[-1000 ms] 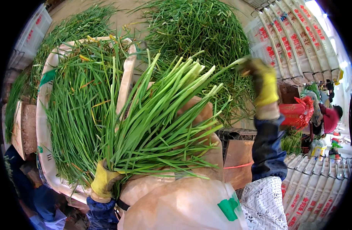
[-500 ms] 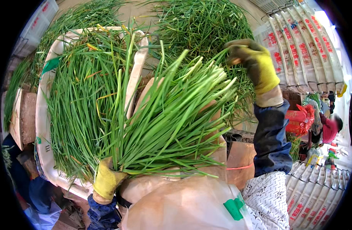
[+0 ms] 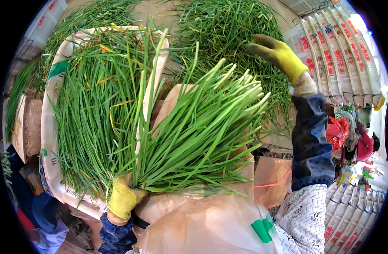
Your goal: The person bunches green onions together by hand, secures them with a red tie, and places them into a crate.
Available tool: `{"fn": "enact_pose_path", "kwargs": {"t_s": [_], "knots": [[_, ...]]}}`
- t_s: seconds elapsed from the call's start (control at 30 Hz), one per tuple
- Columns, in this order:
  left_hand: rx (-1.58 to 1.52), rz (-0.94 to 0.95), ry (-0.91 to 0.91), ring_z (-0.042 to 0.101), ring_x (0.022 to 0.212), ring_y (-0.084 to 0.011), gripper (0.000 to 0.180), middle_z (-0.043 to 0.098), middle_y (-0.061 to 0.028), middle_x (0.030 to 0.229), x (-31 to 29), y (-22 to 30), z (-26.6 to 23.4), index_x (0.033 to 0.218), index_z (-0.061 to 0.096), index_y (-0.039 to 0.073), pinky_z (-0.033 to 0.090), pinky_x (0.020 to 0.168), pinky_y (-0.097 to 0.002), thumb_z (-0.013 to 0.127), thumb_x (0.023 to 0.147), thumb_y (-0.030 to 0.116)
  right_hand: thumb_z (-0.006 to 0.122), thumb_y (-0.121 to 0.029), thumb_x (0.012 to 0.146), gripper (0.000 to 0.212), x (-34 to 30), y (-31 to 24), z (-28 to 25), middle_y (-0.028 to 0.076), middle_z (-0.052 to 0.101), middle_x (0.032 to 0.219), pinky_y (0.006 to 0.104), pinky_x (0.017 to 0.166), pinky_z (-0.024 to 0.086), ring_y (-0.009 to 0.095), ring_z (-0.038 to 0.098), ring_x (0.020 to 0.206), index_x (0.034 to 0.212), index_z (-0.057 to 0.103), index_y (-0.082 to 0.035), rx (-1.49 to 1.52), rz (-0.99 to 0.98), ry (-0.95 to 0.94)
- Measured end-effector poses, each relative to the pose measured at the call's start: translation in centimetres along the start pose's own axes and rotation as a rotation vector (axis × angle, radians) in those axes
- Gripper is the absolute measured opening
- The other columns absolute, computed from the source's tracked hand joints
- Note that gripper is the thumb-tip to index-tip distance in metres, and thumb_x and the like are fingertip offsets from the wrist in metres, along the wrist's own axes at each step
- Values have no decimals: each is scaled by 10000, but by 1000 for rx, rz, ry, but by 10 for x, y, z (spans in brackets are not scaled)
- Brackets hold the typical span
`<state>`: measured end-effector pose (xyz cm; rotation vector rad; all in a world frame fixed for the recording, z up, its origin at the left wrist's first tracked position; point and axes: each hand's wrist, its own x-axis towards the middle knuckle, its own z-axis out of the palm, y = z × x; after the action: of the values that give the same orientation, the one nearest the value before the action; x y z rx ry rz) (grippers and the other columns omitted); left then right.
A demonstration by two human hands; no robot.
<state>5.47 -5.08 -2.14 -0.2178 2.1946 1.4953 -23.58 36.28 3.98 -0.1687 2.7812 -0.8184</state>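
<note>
A bunch of Chinese chives [image 3: 202, 131] is gripped by my left hand [image 3: 124, 198], in a yellow glove, at its lower left end. The leaves fan out toward the upper right, where their pale cut ends lie together. My right hand [image 3: 278, 57], in a yellow glove with dark fingers, is raised at the upper right, above the edge of the loose chive pile [image 3: 228, 29]. Its fingers are stretched and apart, with nothing seen between them. Left of the bunch stands a white crate [image 3: 48, 122] filled with chives, beside my left hand.
More chives [image 3: 96, 17] lie on the ground behind the crate. Stacked white crates [image 3: 335, 55] with red printing stand at the right, and more crates [image 3: 350, 220] at lower right. A brown board [image 3: 272, 175] lies right of my lap. A person in red [image 3: 365, 146] is at the far right.
My right hand has spread its fingers, and its arm has shifted right. The bunch in my left hand has moved slightly right, with its pale ends more gathered.
</note>
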Motion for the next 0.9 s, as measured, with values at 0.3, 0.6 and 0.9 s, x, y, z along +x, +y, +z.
{"fn": "enact_pose_path", "kwargs": {"t_s": [0.3,0.6,0.9], "knots": [[-342,-78,125,637,879,-171,456,673,-81,996,4,-17,-14,1039,601,-15,523,800,-320,809,641,67,646,-144,868,251,-16,9,10,114,664,957,273,709,532,154,643,790,1085,665,-17,474,2,191],[-863,-85,-54,624,973,-240,538,623,-118,1106,14,-24,3,1236,508,-5,522,854,-355,702,747,108,676,-162,857,342,-195,79,50,34,658,1003,233,707,503,107,636,806,1173,633,-37,525,88,4],[-811,-177,-19,558,565,-148,356,618,-68,789,18,-15,-1,1066,582,6,400,428,-197,685,795,211,700,-155,746,476,-217,17,128,115,500,1313,521,1030,365,365,477,1211,1208,636,-253,-2,-399,343]]}}
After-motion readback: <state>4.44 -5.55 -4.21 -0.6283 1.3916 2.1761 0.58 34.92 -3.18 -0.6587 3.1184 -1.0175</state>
